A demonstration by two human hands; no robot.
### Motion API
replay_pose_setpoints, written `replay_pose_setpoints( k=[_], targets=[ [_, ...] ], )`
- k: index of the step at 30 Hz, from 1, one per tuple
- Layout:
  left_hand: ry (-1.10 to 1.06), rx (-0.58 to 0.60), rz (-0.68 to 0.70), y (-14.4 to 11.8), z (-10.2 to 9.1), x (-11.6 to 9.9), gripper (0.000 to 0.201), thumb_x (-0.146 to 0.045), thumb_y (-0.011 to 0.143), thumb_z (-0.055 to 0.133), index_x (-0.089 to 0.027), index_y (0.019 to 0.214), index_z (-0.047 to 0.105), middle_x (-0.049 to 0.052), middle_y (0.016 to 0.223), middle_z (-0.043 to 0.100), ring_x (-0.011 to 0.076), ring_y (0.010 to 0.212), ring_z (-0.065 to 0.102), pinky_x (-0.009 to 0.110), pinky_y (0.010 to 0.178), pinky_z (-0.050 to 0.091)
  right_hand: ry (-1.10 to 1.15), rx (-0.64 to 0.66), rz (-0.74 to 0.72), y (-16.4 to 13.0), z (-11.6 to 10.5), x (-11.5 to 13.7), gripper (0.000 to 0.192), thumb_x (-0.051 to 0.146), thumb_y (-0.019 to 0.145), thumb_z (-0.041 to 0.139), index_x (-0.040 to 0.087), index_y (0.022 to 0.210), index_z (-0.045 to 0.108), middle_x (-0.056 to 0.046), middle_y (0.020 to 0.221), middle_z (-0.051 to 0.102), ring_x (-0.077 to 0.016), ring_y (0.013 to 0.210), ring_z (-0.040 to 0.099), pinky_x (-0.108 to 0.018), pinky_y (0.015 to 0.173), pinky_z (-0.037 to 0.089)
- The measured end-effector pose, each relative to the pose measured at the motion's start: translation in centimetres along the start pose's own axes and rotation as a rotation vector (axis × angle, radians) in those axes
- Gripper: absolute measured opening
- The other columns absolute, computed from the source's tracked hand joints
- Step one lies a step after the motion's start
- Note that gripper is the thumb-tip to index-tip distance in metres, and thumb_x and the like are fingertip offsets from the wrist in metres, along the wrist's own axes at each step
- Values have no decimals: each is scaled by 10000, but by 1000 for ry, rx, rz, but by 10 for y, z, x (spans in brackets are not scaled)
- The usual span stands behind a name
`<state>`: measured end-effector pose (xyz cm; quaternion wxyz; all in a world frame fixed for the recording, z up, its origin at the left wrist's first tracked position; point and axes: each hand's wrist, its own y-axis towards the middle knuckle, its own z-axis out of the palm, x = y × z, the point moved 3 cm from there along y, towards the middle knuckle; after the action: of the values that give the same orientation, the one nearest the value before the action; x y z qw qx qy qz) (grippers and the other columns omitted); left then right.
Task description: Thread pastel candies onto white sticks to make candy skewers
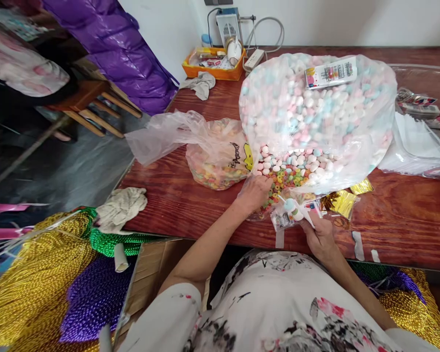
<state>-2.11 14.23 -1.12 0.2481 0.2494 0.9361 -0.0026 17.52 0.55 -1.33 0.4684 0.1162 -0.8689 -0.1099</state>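
Observation:
My left hand reaches into the near edge of a pile of small ring-shaped candies. Its fingers are curled together, and whatever they pinch is hidden. In my right hand is a small white packet, gripped between thumb and fingers. Pale blue and white candies show at the packet's upper left, with a thin white stick by them. Beneath it lies a printed clear packet. Behind the rings, pink, white and blue candies spill from a large clear plastic bag.
A smaller bag of ring candies stands left. A printed white packet tops the large bag. Gold foil packets lie right, near a clear plastic bin. An orange tray stands behind. Bead strands hang lower left; another person sits upper left.

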Motion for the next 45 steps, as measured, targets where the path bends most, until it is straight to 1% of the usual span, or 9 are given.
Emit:
replay_pose_setpoints(
  k=[4, 8, 15, 21, 26, 29, 34, 39, 45],
  targets=[
    [-956, -331, -256, -21, -13, 2, 110, -229, 793, 743, -165, 877, 773, 54, 847, 760, 196, 760, 716, 360, 745, 606, 62, 14, 47, 2, -3, 8, 225, 293, 1025, 458, 217, 909, 635, -4, 719, 588, -162, 617, 496, -285, 603, 421],
    [-1472, -376, -372, -43, -21, -20, 212, -286, 612, 912, -183, 754, 794, 51, 894, 772, 179, 785, 733, 324, 757, 621, 94, 63, 17, 9, 3, 20, 256, 306, 1021, 452, 220, 809, 569, 9, 675, 529, -155, 595, 457, -276, 581, 390],
    [-1399, -570, -279, -58, -24, -37, 180, -291, 649, 911, -202, 702, 763, 40, 902, 771, 190, 833, 742, 377, 847, 618, 94, 131, 52, 12, 15, 23, 241, 288, 1015, 447, 216, 814, 559, 1, 692, 510, -164, 629, 439, -284, 600, 373],
    [-1051, -760, -37, -62, -20, -31, 145, -161, 749, 837, -229, 846, 752, 6, 905, 783, 171, 861, 750, 339, 832, 618, 289, 22, 119, 8, 18, 29, 213, 301, 1019, 484, 201, 901, 630, -2, 756, 567, -155, 684, 502, -275, 666, 434],
    [-519, -749, 235, -70, -25, -41, 193, -99, 843, 727, -238, 974, 755, 40, 1049, 785, 194, 989, 748, 378, 905, 620, 380, 12, 153, 7, 34, 33, 256, 311, 1011, 508, 184, 815, 614, 28, 670, 472, -121, 607, 410, -254, 599, 386],
    [-443, -677, 336, -75, -28, -53, 316, -97, 892, 662, -273, 1145, 732, 59, 1163, 765, 235, 1152, 706, 431, 1007, 589, 447, -25, 211, 7, 40, 24, 296, 365, 1003, 526, 187, 781, 607, 22, 653, 477, -135, 628, 440, -263, 603, 403],
    [-1057, -681, -13, -72, -34, -50, 546, -264, 932, 665, -381, 1442, 512, 65, 1344, 681, 231, 1086, 730, 385, 877, 639, 464, -39, 195, 7, 39, 14, 295, 370, 1002, 533, 190, 789, 628, 11, 670, 528, -143, 633, 479, -279, 630, 445],
    [-1436, -264, -310, -62, -20, -56, 340, -465, 850, 744, -177, 1027, 785, 115, 998, 791, 255, 959, 747, 373, 854, 613, 371, -30, 30, 10, 34, 21, 230, 269, 1014, 497, 191, 859, 648, -9, 751, 595, -143, 685, 526, -273, 689, 477],
    [-1538, -359, -361, -62, -12, -62, 275, -442, 780, 809, -192, 893, 798, 72, 851, 791, 229, 855, 748, 377, 851, 597, 331, 28, 24, 6, 33, 15, 196, 255, 1005, 512, 207, 861, 637, 17, 649, 515, -136, 600, 478, -255, 611, 439]
  ],
)
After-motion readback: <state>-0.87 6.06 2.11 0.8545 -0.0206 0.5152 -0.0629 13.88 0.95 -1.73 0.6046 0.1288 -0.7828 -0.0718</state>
